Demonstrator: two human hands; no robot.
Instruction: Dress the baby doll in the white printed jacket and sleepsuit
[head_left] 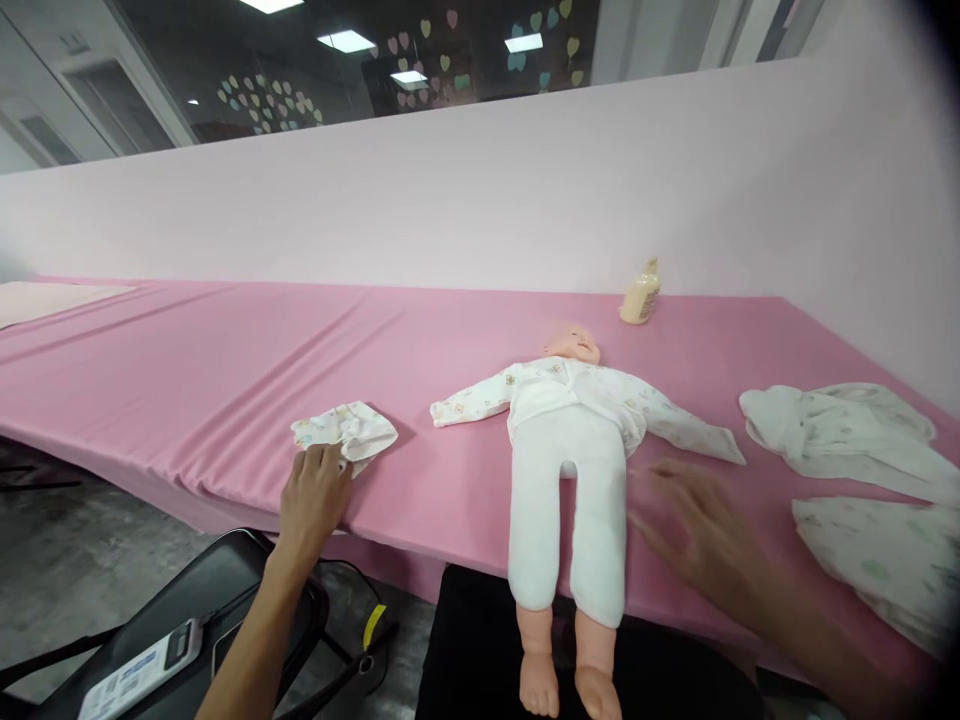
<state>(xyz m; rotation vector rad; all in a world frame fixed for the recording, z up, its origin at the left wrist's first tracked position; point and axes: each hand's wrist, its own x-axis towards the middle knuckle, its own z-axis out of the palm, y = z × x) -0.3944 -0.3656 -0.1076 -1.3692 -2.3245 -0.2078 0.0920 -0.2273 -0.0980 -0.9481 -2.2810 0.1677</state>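
Observation:
A baby doll (568, 440) lies on its back on the pink-covered table (225, 380), dressed in a printed white top and white trousers, bare feet hanging over the front edge. My left hand (313, 500) rests at the near edge of a small crumpled printed cloth (345, 432), fingers touching it. My right hand (701, 530), blurred and with fingers spread, hovers just right of the doll's legs and holds nothing.
Two loose white printed garments (840, 425) (892, 570) lie at the right end of the table. A cream bottle (640, 294) stands at the back by the pink wall. A black chair (202, 610) with a device on it stands below left.

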